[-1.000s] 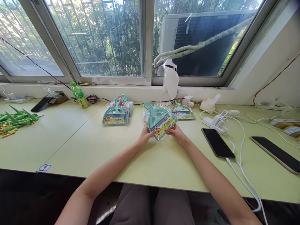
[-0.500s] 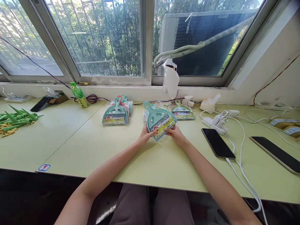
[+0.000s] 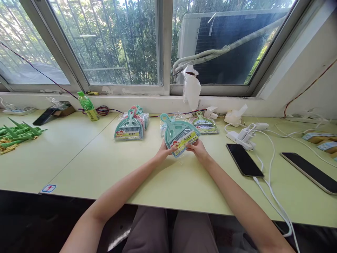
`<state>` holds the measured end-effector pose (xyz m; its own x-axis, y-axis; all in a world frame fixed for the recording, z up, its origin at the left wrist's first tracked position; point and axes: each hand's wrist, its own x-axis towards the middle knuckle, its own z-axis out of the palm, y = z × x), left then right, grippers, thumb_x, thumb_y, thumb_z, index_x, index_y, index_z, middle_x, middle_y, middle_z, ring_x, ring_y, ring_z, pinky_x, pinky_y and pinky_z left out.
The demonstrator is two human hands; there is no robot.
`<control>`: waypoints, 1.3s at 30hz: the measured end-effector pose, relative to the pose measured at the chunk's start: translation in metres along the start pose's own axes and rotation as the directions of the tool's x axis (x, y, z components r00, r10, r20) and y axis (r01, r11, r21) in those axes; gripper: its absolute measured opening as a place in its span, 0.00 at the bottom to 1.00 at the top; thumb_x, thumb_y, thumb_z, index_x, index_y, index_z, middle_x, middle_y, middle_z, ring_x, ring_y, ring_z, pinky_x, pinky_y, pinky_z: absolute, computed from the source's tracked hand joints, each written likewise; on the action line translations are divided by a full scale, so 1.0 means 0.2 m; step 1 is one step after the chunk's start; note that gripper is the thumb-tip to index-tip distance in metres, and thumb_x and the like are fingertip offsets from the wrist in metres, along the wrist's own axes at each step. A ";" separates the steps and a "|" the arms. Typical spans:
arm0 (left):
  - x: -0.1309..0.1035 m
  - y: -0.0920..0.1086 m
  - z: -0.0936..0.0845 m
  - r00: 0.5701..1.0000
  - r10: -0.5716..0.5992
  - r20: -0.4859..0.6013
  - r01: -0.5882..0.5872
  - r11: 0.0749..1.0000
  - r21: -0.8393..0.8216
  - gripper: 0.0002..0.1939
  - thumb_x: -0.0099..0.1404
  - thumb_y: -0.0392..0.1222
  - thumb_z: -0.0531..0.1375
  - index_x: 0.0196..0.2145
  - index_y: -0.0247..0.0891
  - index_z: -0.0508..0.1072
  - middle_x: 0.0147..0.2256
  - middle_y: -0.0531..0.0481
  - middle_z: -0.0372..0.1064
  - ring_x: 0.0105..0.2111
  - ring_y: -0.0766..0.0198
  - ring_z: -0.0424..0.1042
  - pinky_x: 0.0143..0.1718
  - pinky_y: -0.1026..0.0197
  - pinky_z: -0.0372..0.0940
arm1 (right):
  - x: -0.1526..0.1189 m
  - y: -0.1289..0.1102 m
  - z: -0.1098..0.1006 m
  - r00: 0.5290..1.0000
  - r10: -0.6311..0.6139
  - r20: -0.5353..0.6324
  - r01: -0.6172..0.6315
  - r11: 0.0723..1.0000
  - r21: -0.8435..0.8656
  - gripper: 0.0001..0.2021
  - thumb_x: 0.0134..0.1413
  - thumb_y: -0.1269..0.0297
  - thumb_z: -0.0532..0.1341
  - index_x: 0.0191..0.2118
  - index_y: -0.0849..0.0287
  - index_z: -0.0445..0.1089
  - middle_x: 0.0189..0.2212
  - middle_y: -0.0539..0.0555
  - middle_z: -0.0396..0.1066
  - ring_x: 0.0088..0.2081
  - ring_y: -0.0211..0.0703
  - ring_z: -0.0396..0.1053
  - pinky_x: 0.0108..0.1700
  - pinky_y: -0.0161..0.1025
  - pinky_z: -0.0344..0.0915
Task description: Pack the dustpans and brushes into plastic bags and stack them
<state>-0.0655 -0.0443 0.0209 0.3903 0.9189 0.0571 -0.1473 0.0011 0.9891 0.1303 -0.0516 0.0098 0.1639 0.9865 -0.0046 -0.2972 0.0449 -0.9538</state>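
Over the table (image 3: 147,186), well in from its front edge, I have left hand (image 3: 162,153) and right hand (image 3: 198,149) pinching the dustpan (image 3: 179,130) by its lower sides. Judged progress: one in hand, seemingly unopened; stack (image 3: 129,128) and green set (image 3: 204,123) unheld toward the back edge.

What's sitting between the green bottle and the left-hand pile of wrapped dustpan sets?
In the head view, a coil of dark cable lies between the green bottle and the pile of dustpan sets, a strand running toward the pile.
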 end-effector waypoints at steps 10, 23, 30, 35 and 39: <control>-0.01 0.00 0.04 0.999 -0.035 0.023 0.038 0.992 -0.123 0.33 0.54 0.47 0.66 0.54 0.43 0.59 0.54 0.42 0.65 0.50 0.50 0.69 0.37 0.56 0.71 | -0.02 0.00 0.03 0.999 -0.035 -0.029 0.037 0.998 0.051 0.29 0.25 0.62 0.76 0.39 0.56 0.66 0.36 0.52 0.76 0.38 0.46 0.74 0.37 0.43 0.76; 0.00 0.00 0.02 0.999 -0.041 -0.012 0.040 0.995 -0.089 0.30 0.51 0.51 0.66 0.49 0.39 0.64 0.48 0.43 0.71 0.44 0.51 0.72 0.37 0.54 0.71 | 0.00 0.00 0.00 0.999 0.018 0.043 -0.018 1.000 0.004 0.25 0.29 0.63 0.75 0.38 0.57 0.69 0.38 0.53 0.76 0.39 0.46 0.74 0.40 0.44 0.74; -0.02 0.02 0.03 0.996 -0.024 0.088 0.025 1.000 -0.015 0.34 0.51 0.52 0.68 0.51 0.40 0.60 0.49 0.42 0.70 0.43 0.53 0.73 0.34 0.56 0.72 | 0.00 -0.03 -0.03 0.991 0.033 0.131 -0.028 0.999 -0.039 0.23 0.30 0.61 0.74 0.38 0.58 0.71 0.40 0.55 0.76 0.42 0.49 0.74 0.45 0.47 0.72; -0.04 0.05 0.04 0.980 -0.016 0.199 0.027 0.998 -0.051 0.32 0.55 0.53 0.65 0.52 0.37 0.60 0.47 0.39 0.71 0.38 0.53 0.76 0.35 0.54 0.71 | -0.03 -0.02 0.02 0.995 -0.055 0.081 0.051 0.997 0.060 0.25 0.30 0.60 0.75 0.39 0.56 0.70 0.40 0.53 0.76 0.44 0.50 0.73 0.47 0.49 0.72; -0.04 0.06 0.04 0.982 0.000 0.191 0.010 0.999 -0.049 0.32 0.55 0.54 0.65 0.52 0.36 0.63 0.46 0.39 0.72 0.37 0.52 0.77 0.37 0.54 0.70 | -0.04 -0.02 0.03 0.995 -0.060 0.084 0.055 0.996 0.065 0.24 0.31 0.59 0.74 0.38 0.56 0.70 0.40 0.53 0.76 0.44 0.50 0.73 0.48 0.50 0.71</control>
<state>-0.0623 -0.0550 0.0333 0.5569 0.8265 0.0820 -0.1883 0.0294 0.9817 0.1245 -0.0590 0.0164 0.1022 0.9917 0.0780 -0.3485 0.1091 -0.9309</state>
